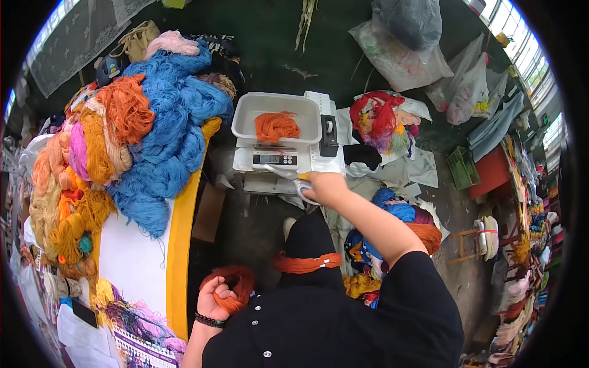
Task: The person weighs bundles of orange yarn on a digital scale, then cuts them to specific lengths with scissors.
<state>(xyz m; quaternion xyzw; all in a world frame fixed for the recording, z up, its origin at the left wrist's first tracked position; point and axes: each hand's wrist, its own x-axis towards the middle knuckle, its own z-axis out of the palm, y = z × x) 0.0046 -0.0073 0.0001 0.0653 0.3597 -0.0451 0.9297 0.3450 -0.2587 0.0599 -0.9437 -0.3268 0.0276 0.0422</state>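
My left hand (216, 298) is closed round a rust-orange yarn skein (238, 283), low at the left of my body. My right hand (325, 187) grips scissors (305, 189) by their pale handles, their blades pointing left in front of a digital scale (275, 159). On the scale sits a clear plastic tub (245, 116) with a small bundle of orange yarn (277, 126) inside. Another rust-orange skein (313, 262), with white bands round it, lies across my lap.
Blue, orange and yellow yarn (165, 98) is heaped on the table (180, 245) at the left. Coloured yarn bundles (383, 122) lie right of the scale. Plastic bags (402, 49) hang at the top right. A green crate (462, 167) and small wooden stool (464, 245) stand at the right.
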